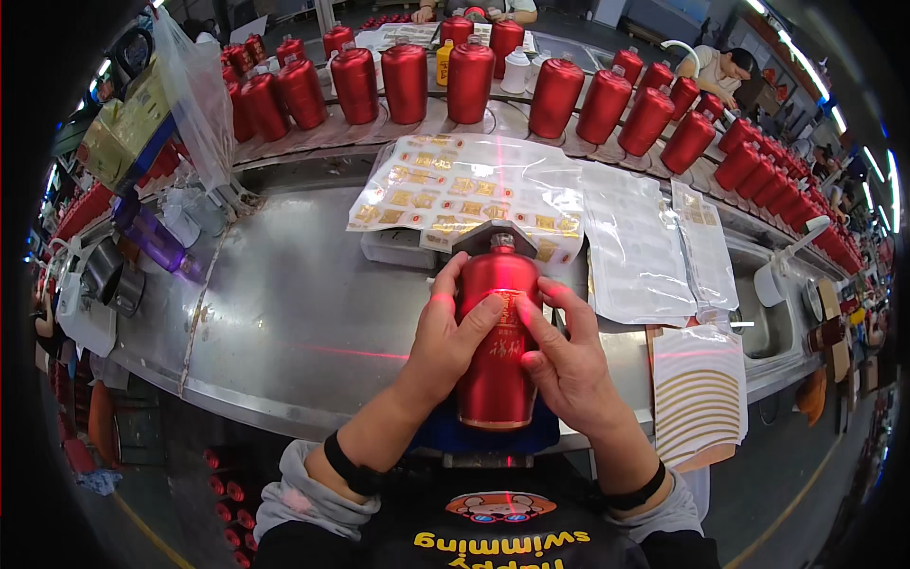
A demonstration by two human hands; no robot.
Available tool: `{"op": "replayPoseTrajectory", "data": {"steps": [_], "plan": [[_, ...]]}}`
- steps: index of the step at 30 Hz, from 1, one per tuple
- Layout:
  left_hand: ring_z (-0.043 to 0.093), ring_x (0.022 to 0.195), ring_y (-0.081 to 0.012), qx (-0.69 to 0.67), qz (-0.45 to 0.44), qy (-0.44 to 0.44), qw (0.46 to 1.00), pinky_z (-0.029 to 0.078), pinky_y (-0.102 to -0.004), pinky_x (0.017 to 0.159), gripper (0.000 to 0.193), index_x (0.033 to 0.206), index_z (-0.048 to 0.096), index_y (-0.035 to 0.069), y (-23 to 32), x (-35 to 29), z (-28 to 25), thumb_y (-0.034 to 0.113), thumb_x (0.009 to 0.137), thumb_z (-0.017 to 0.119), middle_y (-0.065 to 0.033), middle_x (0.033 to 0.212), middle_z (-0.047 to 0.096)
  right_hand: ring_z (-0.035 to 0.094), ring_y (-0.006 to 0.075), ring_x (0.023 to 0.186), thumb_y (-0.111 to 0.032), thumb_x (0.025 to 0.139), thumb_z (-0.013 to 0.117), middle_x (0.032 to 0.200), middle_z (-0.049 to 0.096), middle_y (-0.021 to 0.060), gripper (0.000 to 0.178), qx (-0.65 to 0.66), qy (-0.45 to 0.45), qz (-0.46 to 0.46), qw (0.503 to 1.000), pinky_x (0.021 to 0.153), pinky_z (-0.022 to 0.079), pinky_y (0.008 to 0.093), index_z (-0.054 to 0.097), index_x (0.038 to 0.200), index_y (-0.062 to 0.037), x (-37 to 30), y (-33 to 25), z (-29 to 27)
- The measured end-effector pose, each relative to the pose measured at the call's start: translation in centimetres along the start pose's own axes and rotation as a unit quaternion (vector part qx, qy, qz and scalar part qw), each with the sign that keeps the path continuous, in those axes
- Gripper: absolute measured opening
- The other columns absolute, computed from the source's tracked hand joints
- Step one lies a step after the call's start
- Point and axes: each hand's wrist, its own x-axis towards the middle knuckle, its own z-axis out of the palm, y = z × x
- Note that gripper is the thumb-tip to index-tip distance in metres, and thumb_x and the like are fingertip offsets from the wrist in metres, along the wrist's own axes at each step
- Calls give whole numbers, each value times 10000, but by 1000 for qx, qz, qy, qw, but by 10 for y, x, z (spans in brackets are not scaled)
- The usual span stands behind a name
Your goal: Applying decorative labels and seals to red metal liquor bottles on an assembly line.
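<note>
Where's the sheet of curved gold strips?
Head view, right of centre: the sheet of curved gold strips lies to the right of the right hand, near the sink.

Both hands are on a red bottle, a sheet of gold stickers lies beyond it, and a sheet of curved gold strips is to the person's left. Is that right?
Not quite: the head view shows the sheet of curved gold strips to the person's right, not left. The left hand and right hand are on the red bottle, the sheet of gold stickers beyond.
</note>
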Motion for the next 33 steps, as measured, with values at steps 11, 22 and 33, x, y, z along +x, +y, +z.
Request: {"op": "replayPoseTrajectory", "data": {"steps": [11, 22, 33], "plan": [[535, 1173, -210, 63, -14, 5, 998, 437, -316, 984, 794, 1425, 279, -100, 2, 13, 0, 356, 906, 671, -211, 1299, 526, 441, 404, 1241, -233, 938, 616, 1412, 379, 256, 493, 37, 0, 19, 999, 1049, 369, 444, 506, 1397, -91, -2, 2, -1], [536, 1172, -213, 36, -15, 4, 999, 434, -323, 985, 782, 1423, 268, -120, 4, 8, -1, 342, 921, 650, -214, 1276, 549, 435, 413, 1249, -249, 929, 627, 1421, 370, 256, 496, -2, -20, 19, 1000, 1048, 374, 447, 516, 1390, -101, 1, -2, -1], [518, 1184, -191, 15, -1, -14, 1000, 418, -310, 1001, 790, 1455, 204, -104, 4, 2, -2, 301, 935, 641, -188, 1306, 524, 442, 412, 1241, -204, 891, 663, 1415, 383, 255, 537, 10, -22, 19, 1000, 1041, 380, 451, 509, 1395, -105, 4, -3, -3]]}}
